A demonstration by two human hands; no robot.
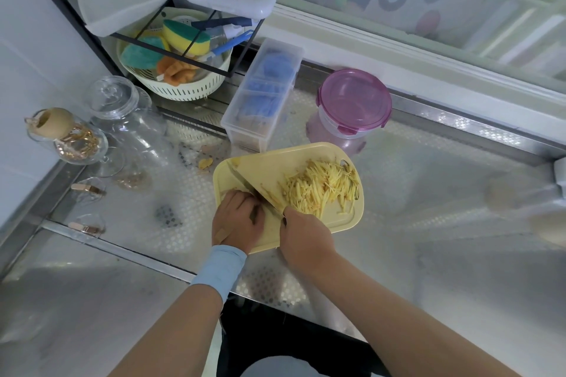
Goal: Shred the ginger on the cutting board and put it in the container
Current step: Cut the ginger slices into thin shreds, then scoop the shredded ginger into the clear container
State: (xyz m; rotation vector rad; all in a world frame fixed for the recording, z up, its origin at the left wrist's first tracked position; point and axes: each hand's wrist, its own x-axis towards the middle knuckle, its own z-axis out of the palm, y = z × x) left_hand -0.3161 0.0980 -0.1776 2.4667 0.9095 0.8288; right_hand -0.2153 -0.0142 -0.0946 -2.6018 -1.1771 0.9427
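One pale yellow plastic cutting board (266,162); one steel knife (245,182); one shredded ginger heap (321,190); two hands.
Heap lay mid-frame, just above the right hand (303,236) gripping the knife; fingers of the left hand (237,219) curled, their hold impossible to tell.

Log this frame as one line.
phase: shredding | right hand: grips knife | left hand: curled beside blade, hold hidden | ginger shreds: piled on cutting board | container: lid on
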